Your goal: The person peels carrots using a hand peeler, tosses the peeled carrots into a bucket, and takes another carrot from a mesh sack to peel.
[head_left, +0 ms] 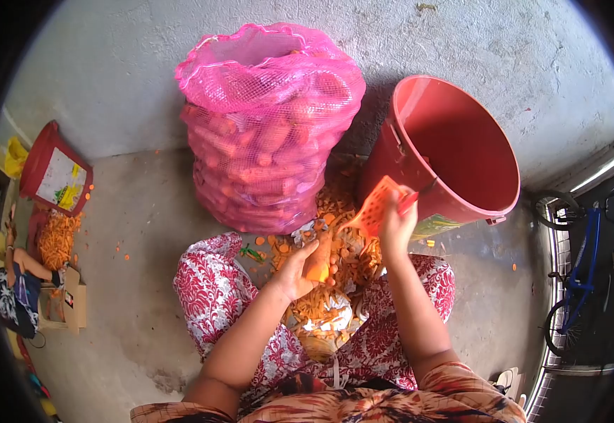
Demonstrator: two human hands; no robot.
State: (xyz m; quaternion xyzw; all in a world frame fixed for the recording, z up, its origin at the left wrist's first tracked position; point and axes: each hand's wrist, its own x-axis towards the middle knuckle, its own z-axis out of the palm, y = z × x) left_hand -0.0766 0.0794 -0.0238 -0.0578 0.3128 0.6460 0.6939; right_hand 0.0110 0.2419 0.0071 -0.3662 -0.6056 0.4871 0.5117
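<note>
My left hand (296, 273) is closed around a carrot (323, 252), whose near end is bright orange and whose far part is duller. My right hand (397, 224) grips an orange hand tool with holes through its flat part (379, 206). A red handle (408, 203) also shows at this hand, with a thin dark blade-like piece pointing toward the bucket; how it is held is partly hidden. Below both hands, between my legs, orange peelings (314, 307) and cut carrot pieces lie over whitish plastic.
A pink mesh sack (261, 151) full of carrots stands ahead, against the wall. Right of it is a large red bucket (400, 134). At far left are a tipped red tub (43, 173), an orange heap (59, 236), a cardboard box (76, 299) and another person (21, 289). A blue bicycle (584, 261) stands right.
</note>
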